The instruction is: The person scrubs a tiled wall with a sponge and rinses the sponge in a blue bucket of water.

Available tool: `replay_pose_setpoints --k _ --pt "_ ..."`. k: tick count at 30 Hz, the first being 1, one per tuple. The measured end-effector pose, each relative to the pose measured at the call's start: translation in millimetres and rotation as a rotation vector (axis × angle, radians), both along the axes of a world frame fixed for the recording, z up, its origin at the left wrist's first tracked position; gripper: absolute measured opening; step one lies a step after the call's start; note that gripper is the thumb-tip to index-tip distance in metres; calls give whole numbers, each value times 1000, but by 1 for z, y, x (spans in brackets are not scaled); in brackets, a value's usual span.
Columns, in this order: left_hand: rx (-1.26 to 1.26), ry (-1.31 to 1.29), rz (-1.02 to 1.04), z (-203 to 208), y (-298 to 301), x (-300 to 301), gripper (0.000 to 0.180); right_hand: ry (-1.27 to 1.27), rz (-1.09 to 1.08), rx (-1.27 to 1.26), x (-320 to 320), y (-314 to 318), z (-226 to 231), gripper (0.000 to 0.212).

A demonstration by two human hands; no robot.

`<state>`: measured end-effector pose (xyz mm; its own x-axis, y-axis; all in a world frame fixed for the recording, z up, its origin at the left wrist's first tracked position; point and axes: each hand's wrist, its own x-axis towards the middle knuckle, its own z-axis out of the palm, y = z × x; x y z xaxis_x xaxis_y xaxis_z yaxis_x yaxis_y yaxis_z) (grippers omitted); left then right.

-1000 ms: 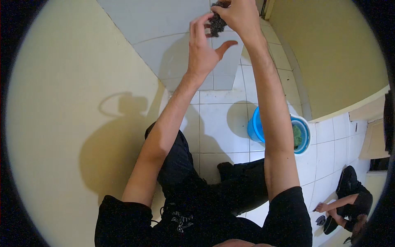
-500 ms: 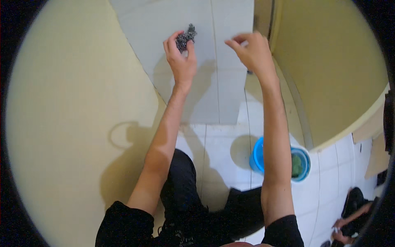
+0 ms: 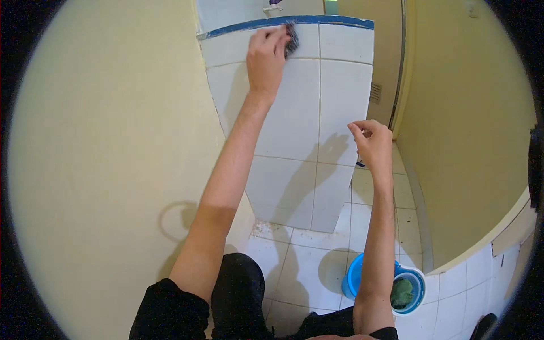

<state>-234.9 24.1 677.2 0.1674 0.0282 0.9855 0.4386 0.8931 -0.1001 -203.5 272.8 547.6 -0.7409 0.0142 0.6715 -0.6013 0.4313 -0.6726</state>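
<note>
1. L. hand (image 3: 266,59) is gripping a dark scourer (image 3: 292,41), w/ fingers bent around its left side; the scourer is a bit blurred.
2. This scourer is at upper part of the white tiled partition (image 3: 289,107), just by the blue edge strip (image 3: 345,21); from here I can't tell 100% if it is touching the tile.
3. R. hand (image 3: 374,144) is near the right edge of the partition, lower than L. hand. Its fingers are curled, thumb close to index; I can't tell if smth. is inside.
4. Shadow of R. hand falls on the tiles.
5. Under R. forearm, on the tiled floor (image 3: 309,272), is a blue bucket (image 3: 351,277), and beside it a round blue basin (image 3: 420,292) w/ green stuff (image 3: 402,293) inside.
6. Yellow wall (image 3: 113,113) is on the left side.
</note>
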Motion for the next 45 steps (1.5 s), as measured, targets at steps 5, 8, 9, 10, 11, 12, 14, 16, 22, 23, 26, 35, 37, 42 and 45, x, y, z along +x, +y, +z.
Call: replay_pose_setpoints --k 5,8,9,10,11,12,14,16,22,23,26,35,37,42,45 --pt "-168 -122 21 -29 34 -14 19 48 15 -29 -24 -4 -9 23" --pt "-156 -62 1 -2 43 -17 25 101 37 -49 -23 -8 -6 23" --pt "-145 -13 0 7 41 -17 31 100 31 -64 -21 -10 -8 21" --pt "-143 -13 7 14 38 -19 31 98 20 -80 -19 -10 -7 18" --pt "-158 37 87 20 33 -20 32 98 28 -78 -17 -11 -6 18" --pt "-173 87 168 22 29 -21 32 114 16 -64 -16 -11 -6 18" --pt "-165 54 197 4 26 -19 33 130 4 -50 -13 -11 -5 18" --pt "-158 20 215 -20 32 -16 33 154 -55 25 -11 -9 -5 17" --pt "-304 139 336 -24 27 -26 32 209 -71 67 -16 -8 -11 17" --pt "-305 138 344 -22 20 -26 32 210 -62 66 -18 -8 -12 17" --pt "-338 115 250 -22 -4 -27 29 207 -59 67 -18 -9 -14 17" --pt "255 114 186 -16 -85 -9 26 253 -65 105 -16 -14 -9 17" --pt "133 120 145 -25 -59 -18 24 339 -74 59 -22 -12 -15 16" --pt "-41 170 276 -16 -87 -18 14 394 -168 9 -22 -20 -19 23" --pt "183 139 253 -8 -111 -6 16 529 -251 12 -26 -26 -15 29"
